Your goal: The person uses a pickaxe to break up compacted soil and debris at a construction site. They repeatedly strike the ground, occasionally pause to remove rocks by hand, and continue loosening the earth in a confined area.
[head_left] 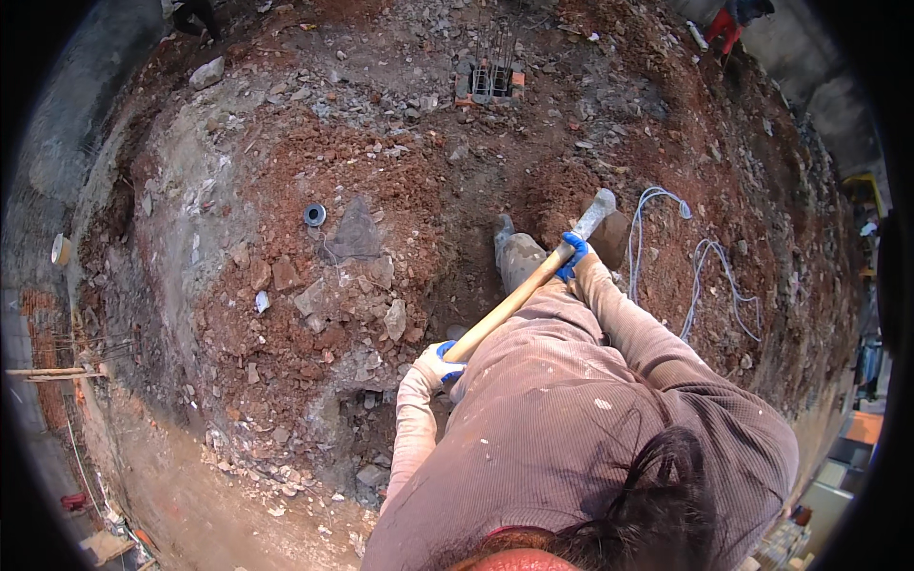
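Observation:
A long-handled digging tool lies slantwise across the front of my body. Its pale wooden handle point(509, 306) runs from my left hand up to my right, and its narrow grey metal head point(597, 211) sticks out beyond the right hand. The head's exact shape cannot be told. My left hand point(441, 364), in a white and blue glove, is closed around the lower end of the handle. Close to the metal head, my right hand point(574, 255) in a blue glove grips the handle. Under the tool, my trouser leg and one shoe point(505, 226) stand in a dug trench.
Loose reddish soil and rocks point(354, 228) surround me. A small dark spool point(314, 215) lies to the left, pale cable loops point(652, 205) to the right. Ahead, upright rebar rises from a brick-edged pit point(490, 84). Two people point(735, 21) are partly visible at the far corners.

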Motion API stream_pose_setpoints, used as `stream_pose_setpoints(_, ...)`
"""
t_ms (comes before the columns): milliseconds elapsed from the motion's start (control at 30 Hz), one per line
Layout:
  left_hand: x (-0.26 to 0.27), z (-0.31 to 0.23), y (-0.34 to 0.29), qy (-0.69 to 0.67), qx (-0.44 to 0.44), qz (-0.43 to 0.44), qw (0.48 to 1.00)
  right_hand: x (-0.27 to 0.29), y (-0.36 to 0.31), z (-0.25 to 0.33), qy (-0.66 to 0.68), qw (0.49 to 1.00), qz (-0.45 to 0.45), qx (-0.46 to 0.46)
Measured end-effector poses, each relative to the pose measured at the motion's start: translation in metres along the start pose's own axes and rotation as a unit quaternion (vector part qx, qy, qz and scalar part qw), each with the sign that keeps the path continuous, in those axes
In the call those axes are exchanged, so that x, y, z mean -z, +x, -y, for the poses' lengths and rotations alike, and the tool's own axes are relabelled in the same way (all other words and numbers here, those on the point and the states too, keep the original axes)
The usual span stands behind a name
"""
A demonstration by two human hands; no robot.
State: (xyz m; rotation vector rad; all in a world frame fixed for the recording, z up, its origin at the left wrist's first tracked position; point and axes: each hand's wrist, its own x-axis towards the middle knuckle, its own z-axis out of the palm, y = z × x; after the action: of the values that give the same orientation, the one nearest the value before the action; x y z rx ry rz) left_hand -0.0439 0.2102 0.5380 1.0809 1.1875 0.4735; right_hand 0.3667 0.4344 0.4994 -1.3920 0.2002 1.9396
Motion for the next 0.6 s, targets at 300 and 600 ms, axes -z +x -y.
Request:
stream_pose_setpoints(300,0.001,-0.047,0.012,-0.023,0.031,0.027,0.999,0.013,0.019,0.022,-0.039,0.994,-0.077,0.065)
stream_pose_setpoints(600,0.018,-0.049,0.029,0.071,0.020,0.041,0.996,-0.023,-0.018,0.022,0.068,0.996,-0.015,0.056)
